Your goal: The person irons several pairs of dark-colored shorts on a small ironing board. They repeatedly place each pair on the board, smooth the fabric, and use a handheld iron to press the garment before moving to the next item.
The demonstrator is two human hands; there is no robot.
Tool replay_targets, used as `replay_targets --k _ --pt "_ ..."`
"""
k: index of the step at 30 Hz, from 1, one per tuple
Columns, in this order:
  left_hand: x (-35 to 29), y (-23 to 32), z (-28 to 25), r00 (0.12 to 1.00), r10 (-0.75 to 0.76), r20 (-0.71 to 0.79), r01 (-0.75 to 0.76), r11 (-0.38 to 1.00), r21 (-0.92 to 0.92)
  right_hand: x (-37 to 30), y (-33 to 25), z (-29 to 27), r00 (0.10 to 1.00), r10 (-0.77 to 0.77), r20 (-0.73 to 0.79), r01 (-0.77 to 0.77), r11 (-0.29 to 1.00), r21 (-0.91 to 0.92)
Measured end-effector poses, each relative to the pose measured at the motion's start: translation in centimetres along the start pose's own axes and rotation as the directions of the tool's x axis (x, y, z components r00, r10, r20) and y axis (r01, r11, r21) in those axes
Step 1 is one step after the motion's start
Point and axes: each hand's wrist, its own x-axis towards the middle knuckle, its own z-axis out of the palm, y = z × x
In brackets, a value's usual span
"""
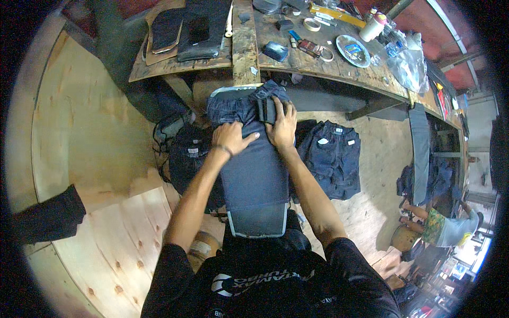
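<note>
A pair of dark navy shorts with a gathered elastic waist is pulled over a long narrow board in front of me. The board's pale-edged grey end shows near my body. My left hand rests on the cloth just below the waistband, fingers curled into it and thumb stretched out to the right. My right hand lies at the right side of the waist, its fingers over a small black block standing on the fabric. The underside of that block is hidden.
A worn wooden workbench runs across the far side, bearing dark cloth pieces, tape rolls, a plate and a bottle. More dark shorts lie right of the board. Another person sits at the far right.
</note>
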Motion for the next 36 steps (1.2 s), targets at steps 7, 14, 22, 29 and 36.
replay_targets --k 7,14,22,29,36 --pt "3.8 -3.9 -0.5 0.924 0.276 0.264 -0.09 0.83 -0.551 -0.1 0.2 0.3 0.999 0.03 0.018 -0.031 0.999 0.034" --pt "1.3 -3.0 -2.8 0.96 0.014 -0.279 -0.005 0.999 0.032 -0.6 1.4 -0.4 0.998 0.053 -0.021 -0.048 0.98 0.193" --pt "4.6 -3.7 2.7 0.834 0.037 -0.551 -0.015 0.999 0.044 -9.1 -7.1 -7.2 0.66 -0.566 0.494 0.146 0.741 0.655" --pt "7.2 -5.0 2.1 0.903 -0.029 -0.428 0.026 1.0 -0.014 -8.7 -6.0 -4.0 0.382 -0.645 0.662 0.065 0.733 0.677" --pt "7.2 -4.3 2.0 0.856 -0.035 -0.515 0.048 0.999 0.012 -7.4 -5.1 -4.6 0.209 -0.578 0.789 -0.098 0.79 0.605"
